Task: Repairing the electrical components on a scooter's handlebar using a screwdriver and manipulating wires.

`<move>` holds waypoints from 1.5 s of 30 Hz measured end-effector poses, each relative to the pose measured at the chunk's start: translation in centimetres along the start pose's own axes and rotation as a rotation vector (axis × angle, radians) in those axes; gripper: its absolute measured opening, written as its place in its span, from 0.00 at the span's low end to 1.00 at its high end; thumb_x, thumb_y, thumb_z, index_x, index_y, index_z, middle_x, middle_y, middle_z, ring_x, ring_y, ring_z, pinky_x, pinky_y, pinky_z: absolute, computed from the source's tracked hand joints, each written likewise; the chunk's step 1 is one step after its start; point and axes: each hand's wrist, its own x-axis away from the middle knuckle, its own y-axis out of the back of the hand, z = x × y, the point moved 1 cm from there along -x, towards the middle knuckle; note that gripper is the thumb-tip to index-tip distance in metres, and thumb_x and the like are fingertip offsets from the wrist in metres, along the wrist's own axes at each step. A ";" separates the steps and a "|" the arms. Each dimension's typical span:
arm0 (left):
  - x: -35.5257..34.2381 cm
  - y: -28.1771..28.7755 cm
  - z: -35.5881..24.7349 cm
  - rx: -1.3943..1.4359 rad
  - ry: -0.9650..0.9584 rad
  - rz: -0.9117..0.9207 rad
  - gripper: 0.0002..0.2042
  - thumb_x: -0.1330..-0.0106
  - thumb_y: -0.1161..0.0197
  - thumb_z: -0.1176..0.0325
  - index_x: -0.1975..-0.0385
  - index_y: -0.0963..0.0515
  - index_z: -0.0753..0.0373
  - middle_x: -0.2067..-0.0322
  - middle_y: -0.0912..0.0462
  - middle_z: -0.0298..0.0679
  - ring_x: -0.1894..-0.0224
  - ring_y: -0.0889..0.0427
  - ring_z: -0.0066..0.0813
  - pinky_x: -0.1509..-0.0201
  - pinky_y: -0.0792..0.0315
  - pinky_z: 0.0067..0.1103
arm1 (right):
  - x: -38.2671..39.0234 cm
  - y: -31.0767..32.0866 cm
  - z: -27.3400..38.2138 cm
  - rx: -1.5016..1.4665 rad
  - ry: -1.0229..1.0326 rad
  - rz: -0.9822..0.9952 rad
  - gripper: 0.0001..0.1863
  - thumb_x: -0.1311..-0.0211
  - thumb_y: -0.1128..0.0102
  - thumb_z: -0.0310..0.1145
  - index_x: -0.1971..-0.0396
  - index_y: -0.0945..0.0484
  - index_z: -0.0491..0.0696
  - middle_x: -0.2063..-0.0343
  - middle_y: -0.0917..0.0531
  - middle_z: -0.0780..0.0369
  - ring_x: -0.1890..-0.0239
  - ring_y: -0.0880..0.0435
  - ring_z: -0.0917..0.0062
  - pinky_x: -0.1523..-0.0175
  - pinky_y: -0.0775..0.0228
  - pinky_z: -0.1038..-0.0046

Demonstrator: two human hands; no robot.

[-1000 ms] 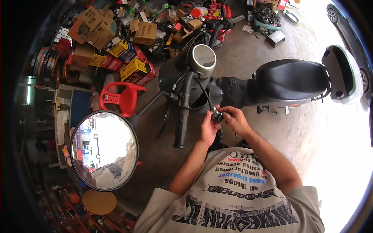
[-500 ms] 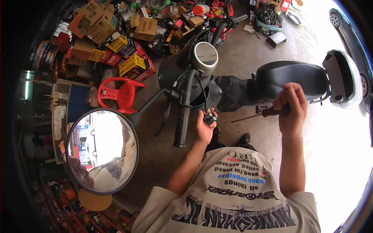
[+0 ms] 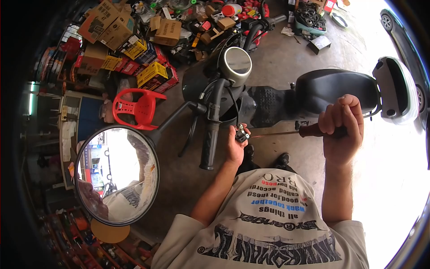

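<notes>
My left hand (image 3: 234,150) holds a small black part with metal screws, like a handlebar switch housing (image 3: 242,133), below the scooter's handlebar. A cable appears to run up from it. My right hand (image 3: 343,132) is closed around the dark red handle of a screwdriver (image 3: 311,130). Its thin shaft points left, the tip close to the housing; whether it touches I cannot tell. Left of the housing hangs the black handlebar grip (image 3: 208,150). The scooter's black seat (image 3: 331,87) lies beyond my right hand.
A round mirror (image 3: 118,175) sticks out at the left. Behind it stands a red plastic chair (image 3: 139,109). Piled cardboard boxes (image 3: 168,32) and loose parts fill the far left. A tub of parts (image 3: 310,22) sits at the back, and a dark car (image 3: 403,54) stands far right.
The screwdriver has swung from a slant to nearly level, its tip now near the housing. My right hand has shifted slightly right and turned. My left hand has hardly moved.
</notes>
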 end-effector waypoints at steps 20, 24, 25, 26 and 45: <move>0.1 -0.6 -0.1 0.010 0.005 -0.010 0.24 0.27 0.56 0.46 0.57 0.26 0.63 0.71 0.22 0.35 0.79 0.38 0.12 0.78 0.47 0.13 | 0.1 -0.1 -0.4 0.010 -0.014 -0.002 0.08 0.32 0.58 0.26 0.60 0.29 0.42 0.82 0.39 0.67 0.82 0.39 0.82 0.75 0.43 0.78; 0.1 -0.8 -0.2 0.005 -0.003 -0.022 0.24 0.27 0.56 0.45 0.57 0.26 0.63 0.71 0.22 0.34 0.80 0.39 0.12 0.78 0.47 0.13 | 0.1 0.4 -0.3 0.007 -0.025 0.052 0.09 0.32 0.58 0.27 0.59 0.29 0.42 0.81 0.38 0.67 0.80 0.36 0.81 0.72 0.38 0.79; 0.1 -0.6 -0.3 -0.020 -0.006 -0.017 0.24 0.28 0.55 0.45 0.57 0.26 0.63 0.71 0.22 0.35 0.79 0.38 0.13 0.77 0.46 0.13 | 0.2 0.2 -0.3 0.007 -0.025 0.052 0.09 0.32 0.58 0.27 0.59 0.29 0.42 0.81 0.38 0.67 0.80 0.36 0.81 0.72 0.38 0.79; 0.1 -0.6 -0.3 -0.045 -0.009 -0.011 0.25 0.28 0.55 0.45 0.57 0.26 0.64 0.71 0.23 0.35 0.79 0.38 0.14 0.77 0.45 0.14 | 0.3 -0.2 -0.3 0.039 -0.055 0.001 0.09 0.31 0.56 0.29 0.59 0.28 0.42 0.79 0.35 0.67 0.77 0.33 0.80 0.70 0.35 0.79; -0.8 1.3 0.2 -0.256 -0.052 -0.271 0.24 0.29 0.55 0.43 0.65 0.26 0.60 0.77 0.23 0.34 0.85 0.39 0.13 0.84 0.51 0.13 | 0.7 0.5 3.9 1.180 -0.251 0.681 0.13 0.41 0.36 0.32 0.65 0.31 0.43 0.76 0.21 0.57 0.69 0.18 0.61 0.64 0.29 0.68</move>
